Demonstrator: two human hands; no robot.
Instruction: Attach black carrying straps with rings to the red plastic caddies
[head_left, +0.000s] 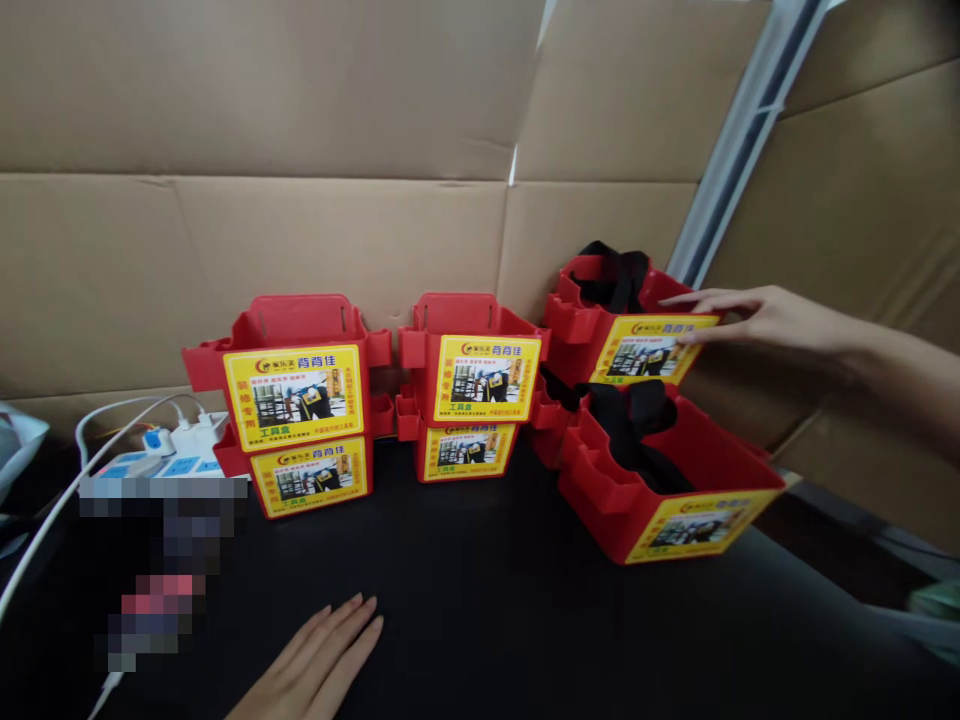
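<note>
Right hand (757,318) lies flat, fingers (694,299) spread open, touching the top red tool box (626,330) of the right-hand stack, gripping nothing. Left hand (319,660) rests palm-down, open and empty, on the black worktop (487,600), well apart from the boxes.

Counter (480,600), backed by a cardboard wall (300,230). Three stacks of tool boxes in a row along the wall. Left stack (296,410): two boxes, one on the other. Middle stack (469,395): likewise, just right of it. Right stack: upper box (637,335) sits tilted on the lower box (667,490), which juts forward toward the viewer. Straps (626,405) lie inside both. Power strip (169,460) left of the left stack. Right hand (739,312) on the upper box's front edge; left hand (330,650) flat on the counter, before the left stack.
</note>
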